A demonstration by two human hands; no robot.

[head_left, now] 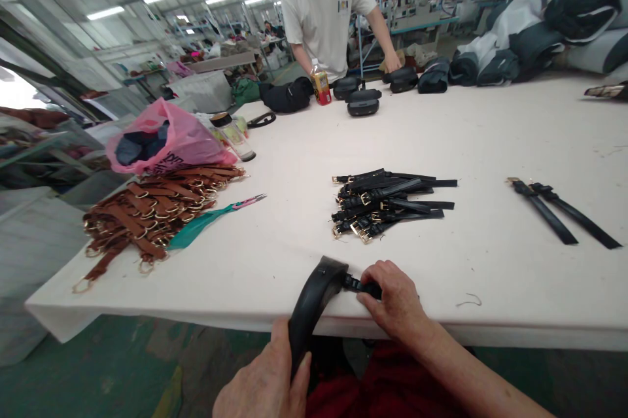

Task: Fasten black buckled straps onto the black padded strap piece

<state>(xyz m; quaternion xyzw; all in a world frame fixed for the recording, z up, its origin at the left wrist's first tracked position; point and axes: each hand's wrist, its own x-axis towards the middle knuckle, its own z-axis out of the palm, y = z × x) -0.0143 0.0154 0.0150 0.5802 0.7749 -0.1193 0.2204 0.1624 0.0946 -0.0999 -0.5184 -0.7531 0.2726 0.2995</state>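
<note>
My left hand point(269, 372) is closed around the lower part of a wide, curved black strap point(314, 303) that looks like leather, its upper end over the table's front edge. Thumb and fingers of my right hand point(400, 303) pinch a narrow black strap point(354, 283) beside that upper end; the pinched part is mostly hidden by the fingers. Just beyond my hands lies a pile of black buckle straps point(387, 199) with gold-coloured buckles. Two more black buckle straps point(549, 212) lie apart at the right.
Brown straps with metal rings point(147, 209) are heaped at the left, near pink-handled snips with a green ribbon point(196, 227) and a pink plastic bag point(186, 137). Across the white table point(275, 163) a person point(326, 19) stands by black cases point(363, 104) and a drink bottle point(321, 84).
</note>
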